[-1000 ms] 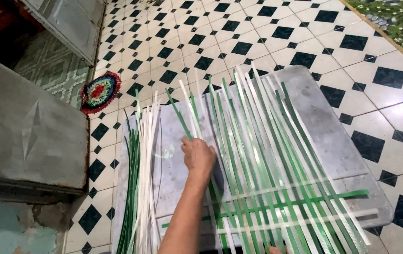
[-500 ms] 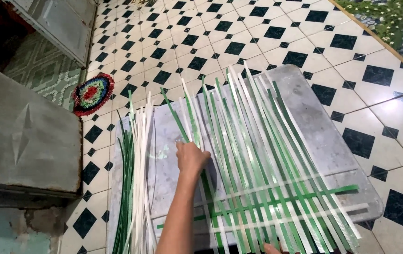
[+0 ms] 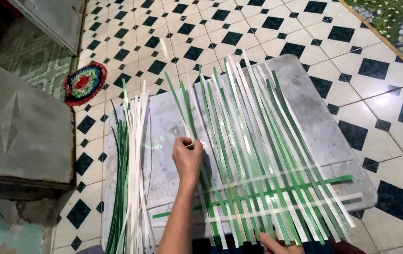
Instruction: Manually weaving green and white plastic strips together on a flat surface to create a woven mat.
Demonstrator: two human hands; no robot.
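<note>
At far left a round crocheted mat [image 3: 85, 83] lies on the tiled floor [image 3: 380, 122], and a loose bundle of green and white strips [image 3: 128, 178] rests along the grey board [image 3: 309, 117]. The left hand [image 3: 187, 157] pinches one white strip [image 3: 193, 136] of the half-woven strips [image 3: 267, 178] (spread across the board). At the bottom edge the right hand [image 3: 276, 245] presses flat on their near ends; I cannot tell how its fingers sit.
</note>
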